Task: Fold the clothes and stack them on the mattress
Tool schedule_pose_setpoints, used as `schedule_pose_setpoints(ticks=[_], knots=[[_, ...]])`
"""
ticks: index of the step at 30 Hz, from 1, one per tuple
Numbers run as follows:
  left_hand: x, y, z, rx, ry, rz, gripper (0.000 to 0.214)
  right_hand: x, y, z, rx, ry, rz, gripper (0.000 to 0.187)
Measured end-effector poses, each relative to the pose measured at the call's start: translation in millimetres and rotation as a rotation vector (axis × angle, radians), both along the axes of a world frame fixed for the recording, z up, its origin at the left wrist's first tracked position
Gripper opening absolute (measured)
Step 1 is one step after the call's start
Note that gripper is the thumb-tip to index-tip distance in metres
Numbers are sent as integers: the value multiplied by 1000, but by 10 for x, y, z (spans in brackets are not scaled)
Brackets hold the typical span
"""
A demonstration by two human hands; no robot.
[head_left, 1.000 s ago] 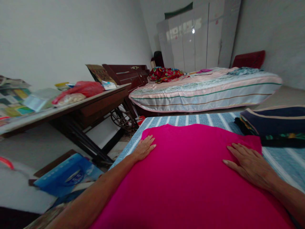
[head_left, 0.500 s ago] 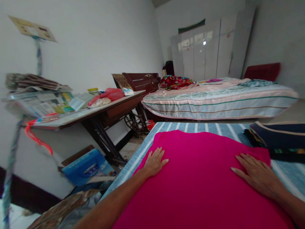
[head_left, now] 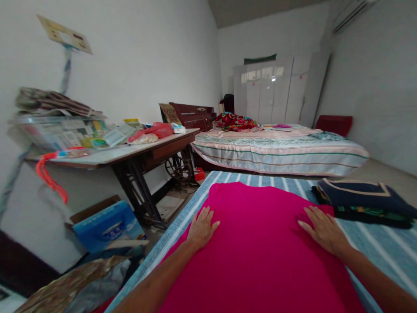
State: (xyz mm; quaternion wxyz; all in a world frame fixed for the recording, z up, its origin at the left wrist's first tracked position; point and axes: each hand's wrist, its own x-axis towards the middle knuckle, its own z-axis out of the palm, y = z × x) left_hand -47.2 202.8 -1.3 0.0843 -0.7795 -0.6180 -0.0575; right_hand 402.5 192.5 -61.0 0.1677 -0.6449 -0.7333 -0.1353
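A bright pink garment [head_left: 257, 243] lies spread out on a blue-and-white striped bed surface [head_left: 368, 243], and its near end runs out of the picture. My left hand [head_left: 202, 227] rests flat on the garment's left side, fingers stretched forward and thumb apart. On the right side, my right hand [head_left: 324, 230] also lies flat on the pink cloth near its edge, fingers extended. Neither hand grips anything. Just beyond my right hand sits a stack of folded dark clothes [head_left: 361, 193], the top one navy with beige trim.
A table [head_left: 107, 158] along the left wall bears a clear plastic box [head_left: 61, 132] and a red plastic bag [head_left: 159, 129]. Below it stands a blue carton [head_left: 109, 226]. Farther back are another bed [head_left: 276, 158] and a white wardrobe [head_left: 273, 98].
The camera view has shifted, tilting up and toward the right. Both hands remain flat on the pink garment in about the same places.
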Motion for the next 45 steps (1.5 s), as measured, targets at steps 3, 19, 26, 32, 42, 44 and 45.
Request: schedule_pose_setpoints(ticks=[3,19,26,32,42,44,45], knots=[[-101,-135,-67,-23,30,36,54,-133,-300,117,23,-8,30,63],[-546,-521,-49,-27,-13,-1,49,-599,-1477,205,-166,127,-96,60],[-564,-670,22,-47,-32,40,49,-700,-1684,147,-257,144,-151,65],[-719,-823,-49,-17,-17,47,43,-792,-2005,83,-216,130,-106,63],[-774,-900,90,-90,-116,112,43,-772,-2127,-27,-244,110,-132,66],[-828,-940,168,-94,-187,128,41,-753,-2130,-72,-216,111,-126,64],[-857,-953,210,-104,-219,158,41,-742,-2133,-97,-205,109,-121,64]])
